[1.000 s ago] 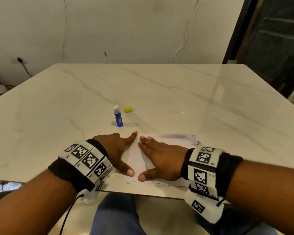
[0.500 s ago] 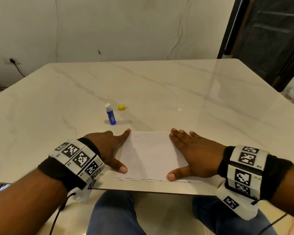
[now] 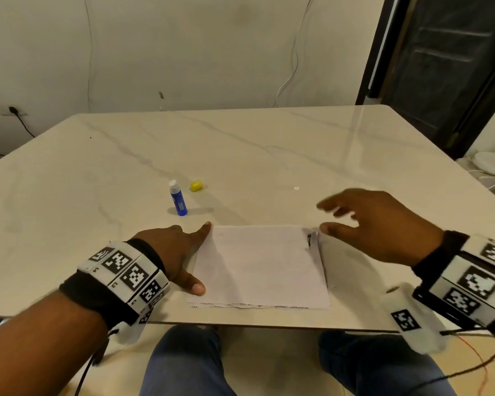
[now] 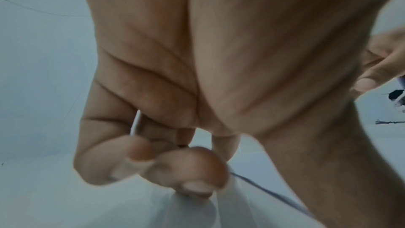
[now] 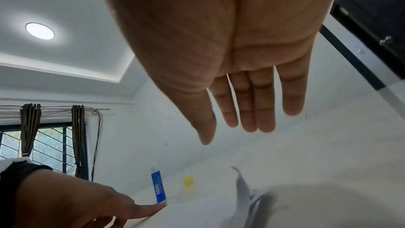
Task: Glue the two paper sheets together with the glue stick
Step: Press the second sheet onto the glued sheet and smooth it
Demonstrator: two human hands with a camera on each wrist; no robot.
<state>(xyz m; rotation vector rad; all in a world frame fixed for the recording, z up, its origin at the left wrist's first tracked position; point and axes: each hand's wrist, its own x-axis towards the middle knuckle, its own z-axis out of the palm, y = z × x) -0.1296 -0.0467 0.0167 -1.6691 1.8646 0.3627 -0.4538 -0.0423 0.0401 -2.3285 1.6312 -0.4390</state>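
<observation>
Head view: left hand (image 3: 172, 252) lies flat, forefinger and thumb pinning the paper sheets' (image 3: 259, 267) left edge so the stack stays put; right hand (image 3: 380, 224) hovers empty, fingers spread, off their right edge. Wrist views: right fingers (image 5: 247, 103) straight, holding nothing; glue stick (image 5: 158, 186) stands uncapped just beyond the left forefinger, yellow cap (image 5: 188, 180) beside it.

The paper sheets (image 3: 259, 267) lie stacked on the bench (image 3: 269, 155) at the middle of its near edge, the lower sheet showing past the upper one along that edge. The left hand (image 3: 173, 252) rests on the bench against the stack's left side. The right hand (image 3: 375, 224) hovers off the stack's far right corner. Behind the stack's far left corner stands the glue stick (image 3: 178, 198), and its cap (image 3: 196, 186) lies just right of it and farther back.
</observation>
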